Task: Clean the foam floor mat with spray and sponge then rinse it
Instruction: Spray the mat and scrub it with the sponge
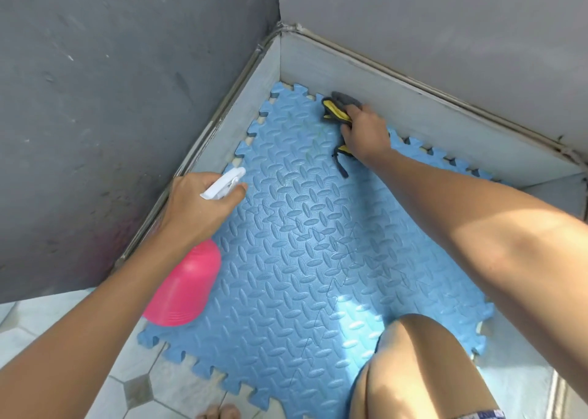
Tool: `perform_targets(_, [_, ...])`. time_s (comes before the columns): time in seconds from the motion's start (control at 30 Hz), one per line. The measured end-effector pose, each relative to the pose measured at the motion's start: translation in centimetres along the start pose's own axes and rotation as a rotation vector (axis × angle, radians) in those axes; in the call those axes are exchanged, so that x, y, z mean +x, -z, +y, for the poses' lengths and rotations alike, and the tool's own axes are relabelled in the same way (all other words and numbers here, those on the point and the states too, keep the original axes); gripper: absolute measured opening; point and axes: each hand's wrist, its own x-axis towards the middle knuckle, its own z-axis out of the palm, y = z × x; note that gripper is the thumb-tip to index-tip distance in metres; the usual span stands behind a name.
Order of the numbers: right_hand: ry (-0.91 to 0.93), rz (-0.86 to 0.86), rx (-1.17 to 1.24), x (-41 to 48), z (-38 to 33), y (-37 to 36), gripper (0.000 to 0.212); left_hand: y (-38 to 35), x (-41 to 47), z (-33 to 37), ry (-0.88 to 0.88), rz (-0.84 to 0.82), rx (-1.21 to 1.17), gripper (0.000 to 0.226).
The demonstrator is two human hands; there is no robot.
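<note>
Corner foam mat (302, 259) — L hand (199, 208) round spray bottle (187, 285), R hand (366, 135) round sponge (334, 108) atop it

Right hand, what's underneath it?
The right hand grips a yellow and grey sponge against the blue foam mat, near its far edge. Only the sponge's two ends show. Its middle and the mat beneath are covered by the hand.

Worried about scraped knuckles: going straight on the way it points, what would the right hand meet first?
Probably the pale low wall along the foam mat's far edge; the right hand holds the sponge close to it, though depth is unclear.
</note>
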Motion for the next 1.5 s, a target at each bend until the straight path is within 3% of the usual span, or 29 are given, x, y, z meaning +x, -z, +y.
perform_targets(0.17, [-0.15, 0.055, 0.188, -0.1, -6.4, -1.5, 0.028, 1.0, -0.8, -0.8, -0.118, 0.045, 0.031, 0.054])
perform_targets(0.2, [-0.109, 0.031, 0.211, -1.3, -7.7, -2.0, 0.028, 1.2, -0.7, -1.1, -0.118, 0.046, 0.015, 0.053])
perform_targets(0.27, [0.125, -0.085, 0.239, -5.3, -10.3, -3.2, 0.033, 1.4, -0.5, -1.2, -0.108, 0.055, -0.003, 0.053])
perform_targets(0.4, [0.814, -0.322, 0.179, -13.0, -10.3, -4.2, 0.048, 0.8, -0.3, -0.6, -0.122, 0.062, 0.011, 0.056])
perform_targets(0.47, [0.935, -0.379, 0.06, -12.0, -8.8, -3.3, 0.05, 0.7, -0.3, -0.6, -0.11, 0.051, 0.024, 0.056])
perform_targets(0.53, [0.829, -0.336, -0.043, -7.6, -7.8, -2.3, 0.05, 0.8, -0.2, -0.9, -0.105, 0.047, 0.02, 0.054])
perform_targets(0.67, [0.206, -0.093, -0.044, 2.4, -6.7, -0.4, 0.044, 0.8, -0.2, -1.1, -0.091, 0.053, 0.0, 0.052])
perform_targets(0.73, [0.014, -0.048, 0.004, 4.1, -6.7, -0.4, 0.035, 0.6, -0.1, -0.8, -0.091, 0.051, 0.033, 0.054])
perform_targets(0.8, [0.072, -0.06, 0.025, 2.8, -8.0, -0.9, 0.033, 0.4, 0.0, -0.7, -0.081, 0.047, 0.079, 0.054])
perform_targets(0.97, [0.609, -0.245, 0.103, -8.6, -9.3, -2.3, 0.048, -0.7, 0.8, -0.1, -0.053, -0.014, 0.068, 0.053])
perform_targets(1.03, [0.647, -0.26, 0.084, -10.9, -7.4, -2.4, 0.053, -1.8, 1.7, 0.5, -0.049, -0.083, 0.019, 0.052])
perform_targets(1.1, [0.46, -0.195, 0.039, -10.1, -4.4, -1.6, 0.053, -2.8, 2.6, 1.3, -0.07, -0.157, 0.007, 0.052])
perform_targets(1.23, [-0.212, -0.001, 0.051, -6.3, 3.7, 1.1, 0.045, -4.1, 3.4, 2.7, -0.138, -0.229, -0.013, 0.054])
perform_targets(1.3, [-0.354, 0.027, 0.083, -5.9, 5.2, 1.6, 0.041, -4.2, 3.4, 2.9, -0.176, -0.243, -0.013, 0.052])
perform_targets(1.37, [-0.246, -0.013, 0.08, -7.0, 3.8, 1.1, 0.043, -4.2, 3.4, 2.9, -0.17, -0.251, -0.013, 0.053])
perform_targets(1.5, [0.282, -0.179, 0.137, -13.7, 0.2, -0.3, 0.051, -4.1, 3.7, 3.1, -0.128, -0.289, -0.019, 0.049])
